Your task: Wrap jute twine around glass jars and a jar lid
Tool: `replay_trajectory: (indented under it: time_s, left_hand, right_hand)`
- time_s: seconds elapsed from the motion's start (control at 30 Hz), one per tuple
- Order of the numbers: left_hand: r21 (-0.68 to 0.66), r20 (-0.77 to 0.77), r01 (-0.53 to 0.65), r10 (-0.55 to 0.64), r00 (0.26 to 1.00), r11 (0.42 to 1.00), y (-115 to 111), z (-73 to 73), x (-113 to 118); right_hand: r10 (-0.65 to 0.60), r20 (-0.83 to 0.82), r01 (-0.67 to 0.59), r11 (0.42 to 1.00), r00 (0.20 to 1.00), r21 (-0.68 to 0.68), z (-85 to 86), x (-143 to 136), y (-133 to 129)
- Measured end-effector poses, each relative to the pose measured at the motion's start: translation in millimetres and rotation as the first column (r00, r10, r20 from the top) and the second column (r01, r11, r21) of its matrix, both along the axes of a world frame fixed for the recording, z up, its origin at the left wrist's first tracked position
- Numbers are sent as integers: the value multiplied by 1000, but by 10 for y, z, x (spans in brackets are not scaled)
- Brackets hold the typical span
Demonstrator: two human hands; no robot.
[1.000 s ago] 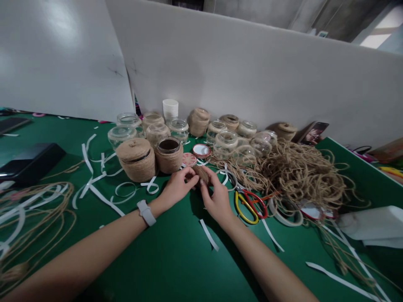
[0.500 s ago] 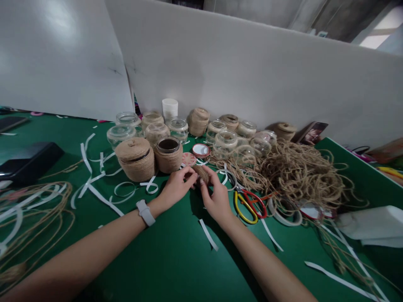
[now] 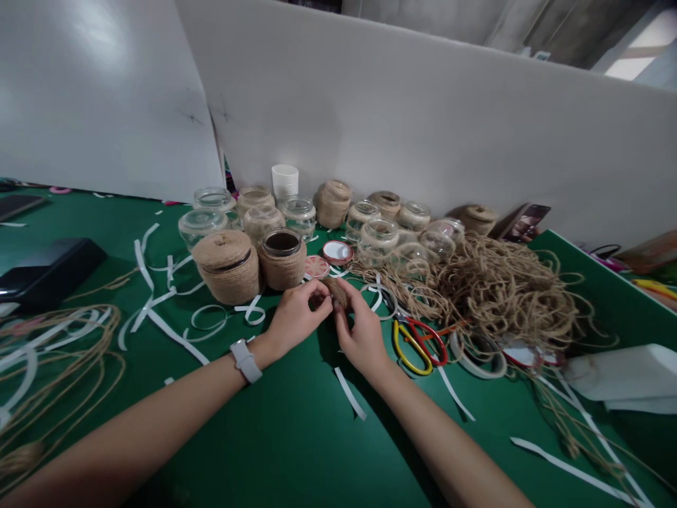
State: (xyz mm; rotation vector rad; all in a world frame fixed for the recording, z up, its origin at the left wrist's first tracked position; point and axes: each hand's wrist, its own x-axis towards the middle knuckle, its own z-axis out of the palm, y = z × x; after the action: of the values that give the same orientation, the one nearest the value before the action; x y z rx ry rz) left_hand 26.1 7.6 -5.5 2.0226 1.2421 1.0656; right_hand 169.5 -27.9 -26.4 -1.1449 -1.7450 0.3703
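Both hands are closed at the fingertips around one twine-wound disc (image 3: 335,289), which is held just to the right of the open wrapped jar (image 3: 284,262) and nearer the wearer; its left edge is pinched by the left hand (image 3: 296,317), its right side gripped by the right hand (image 3: 364,335). Beyond the jar, the background is closed off by a white panel (image 3: 423,127), and the whole spread is carried on a green table (image 3: 296,437). Well to the right of the jar a loose heap of twine (image 3: 508,289) is piled, while a lidded wrapped jar (image 3: 227,271) is set just beside it on the left. Clear jars (image 3: 379,243) are grouped behind and to its right, and scissors (image 3: 403,321) with yellow and red handles are laid to its right, nearer the wearer. A red-rimmed lid (image 3: 337,252) is placed a little to its right, and a white strip (image 3: 349,394) is left nearer the wearer. For tidy handling, the disc is probably best steadied by the right fingers and turned in small steps, with light, even pressure so that the rings are not pushed out of line. Any strand at the edge seems best pressed flat and snug by the left fingertips; whether a free end is pinched there cannot be told, as the spot is hidden by the fingers.
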Motion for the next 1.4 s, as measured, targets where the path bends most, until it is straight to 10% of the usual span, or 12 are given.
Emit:
replay_trajectory:
  time_s: [1.4]
  left_hand:
    - [-274, 331, 86, 10, 944, 958, 85, -33, 25]
  right_hand:
    - [17, -31, -16, 999, 999, 37, 7, -98, -46]
